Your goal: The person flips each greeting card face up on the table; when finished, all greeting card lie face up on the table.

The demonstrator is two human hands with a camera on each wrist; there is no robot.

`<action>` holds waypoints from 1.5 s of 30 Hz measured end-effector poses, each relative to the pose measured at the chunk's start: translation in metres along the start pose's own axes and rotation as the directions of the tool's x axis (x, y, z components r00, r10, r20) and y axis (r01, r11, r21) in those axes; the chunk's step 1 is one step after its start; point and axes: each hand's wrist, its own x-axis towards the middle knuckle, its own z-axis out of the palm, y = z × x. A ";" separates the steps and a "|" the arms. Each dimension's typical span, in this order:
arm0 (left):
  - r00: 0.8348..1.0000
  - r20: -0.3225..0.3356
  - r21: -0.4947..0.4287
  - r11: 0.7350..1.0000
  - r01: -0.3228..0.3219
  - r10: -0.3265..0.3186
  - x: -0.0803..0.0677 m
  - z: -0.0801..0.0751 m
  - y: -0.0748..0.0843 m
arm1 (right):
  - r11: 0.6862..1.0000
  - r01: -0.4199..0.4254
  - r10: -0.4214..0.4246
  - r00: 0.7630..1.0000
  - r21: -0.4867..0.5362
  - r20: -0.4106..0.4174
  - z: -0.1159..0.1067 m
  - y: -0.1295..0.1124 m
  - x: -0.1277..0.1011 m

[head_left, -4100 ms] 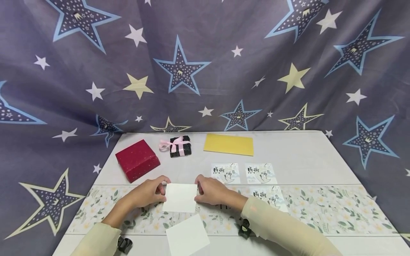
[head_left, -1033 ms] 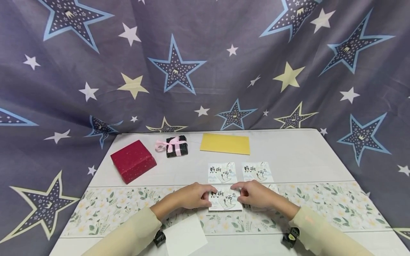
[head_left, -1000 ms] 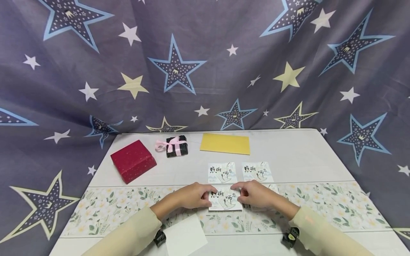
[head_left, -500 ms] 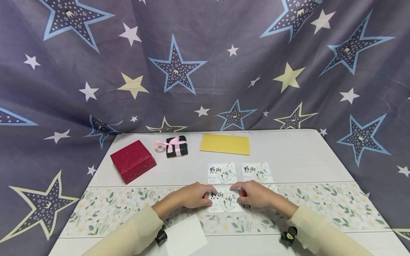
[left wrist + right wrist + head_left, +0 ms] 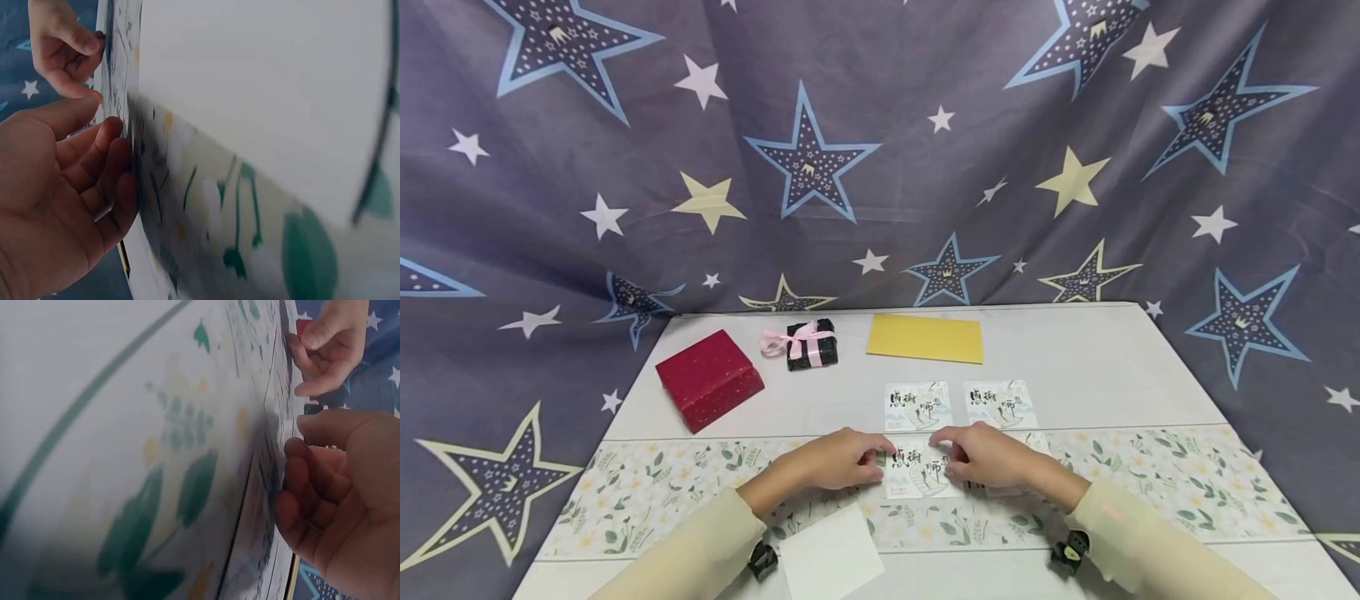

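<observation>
A square printed card [image 5: 916,477] with black calligraphy lies on the floral runner [image 5: 1150,492] near the table's middle. My left hand [image 5: 880,458] pinches its left edge and my right hand [image 5: 942,452] pinches its right edge, fingers curled. The left wrist view shows my left hand [image 5: 75,187] with fingertips [image 5: 119,134] against the card's edge at the table surface. In the right wrist view my right hand [image 5: 337,506] is curled the same way at the opposite edge. Two matching cards [image 5: 917,406] [image 5: 1000,404] lie just beyond. Another one [image 5: 1037,440] is partly hidden behind my right hand.
A blank white card [image 5: 831,554] lies near the front edge by my left sleeve. A red box [image 5: 709,379], a small black gift with a pink ribbon [image 5: 808,343] and a yellow envelope [image 5: 925,337] sit at the back. A starry cloth hangs behind.
Four seconds ago my hands held a blank white card further left; now they hold a printed card. Over the last second the hands and card slid slightly left.
</observation>
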 end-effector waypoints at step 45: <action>0.991 -0.016 -0.023 0.991 0.133 -0.133 -0.079 -0.003 -0.020 | 0.898 0.290 -0.285 0.956 -0.330 0.064 0.058 -0.079 0.033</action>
